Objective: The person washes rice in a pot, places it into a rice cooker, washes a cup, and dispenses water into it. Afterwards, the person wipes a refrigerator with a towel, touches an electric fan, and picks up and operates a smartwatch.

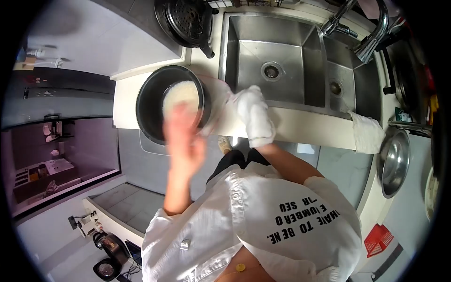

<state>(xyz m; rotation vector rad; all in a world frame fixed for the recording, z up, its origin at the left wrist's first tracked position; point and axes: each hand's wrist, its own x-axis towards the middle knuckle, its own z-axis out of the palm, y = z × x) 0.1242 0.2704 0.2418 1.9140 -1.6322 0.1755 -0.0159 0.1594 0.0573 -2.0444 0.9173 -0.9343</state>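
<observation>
Pot (151,105), dark and round, sits at the left end of the white counter (300,128) on my feed, its pale grains (181,92) partly covered by the left hand (182,131). That hand smears with motion over the pot's near side, so I cannot tell whether it grips anything. Just right of the pot I make out something see-through (217,101), its outline unclear. Past that, a white covering (260,131) hides the right hand (252,107); its grasp I cannot tell. Farther right of the pot, the white shirt (253,216) reads "TO BE" and "UMBER", folds breaking up other letters
</observation>
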